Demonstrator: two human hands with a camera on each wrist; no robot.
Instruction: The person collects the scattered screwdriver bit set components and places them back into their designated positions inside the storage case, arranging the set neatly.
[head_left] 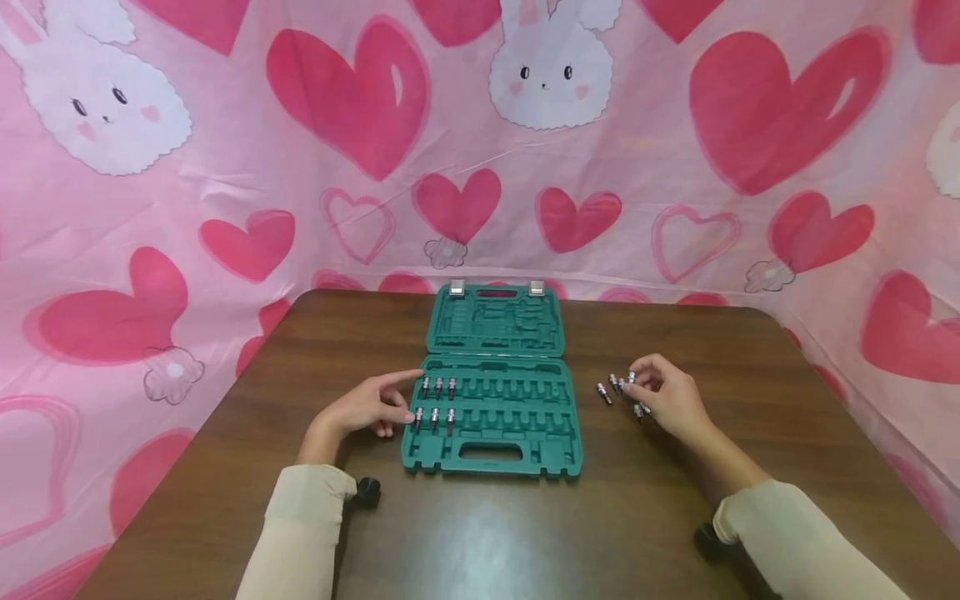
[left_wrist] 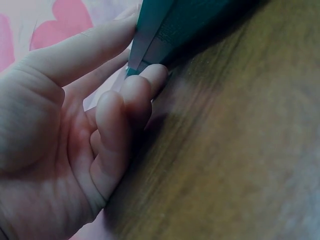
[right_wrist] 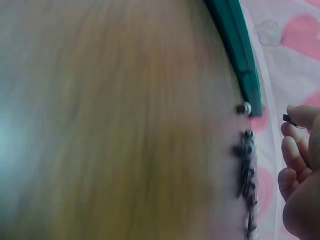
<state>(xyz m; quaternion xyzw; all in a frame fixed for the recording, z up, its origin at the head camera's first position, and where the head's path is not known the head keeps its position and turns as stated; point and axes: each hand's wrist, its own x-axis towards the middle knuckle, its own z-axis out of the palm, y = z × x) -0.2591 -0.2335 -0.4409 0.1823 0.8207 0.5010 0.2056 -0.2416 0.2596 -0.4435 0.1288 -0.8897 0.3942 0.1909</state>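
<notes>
A green plastic socket case (head_left: 442,454) lies unfolded on the table. At the left end of its two slot rows stand hex bit sockets (head_left: 438,387), three per row, chrome with dark tips. My left hand (head_left: 367,406) touches the case's left edge, index finger stretched toward the hinge side and thumb by the lower row; its other fingers bend loosely under the edge in the left wrist view. My right hand (head_left: 670,400) pinches a small bit socket (right_wrist: 286,118) between thumb and fingertips, raised above the loose ones; only its dark end shows in the right wrist view.
Several loose bit sockets (head_left: 604,393) lie right of the case, partly hidden behind the right hand. The lid (head_left: 495,351) with two metal latches lies back toward the table's far edge. A pink heart-and-rabbit cloth (head_left: 480,150) hangs around the wooden table (head_left: 480,542).
</notes>
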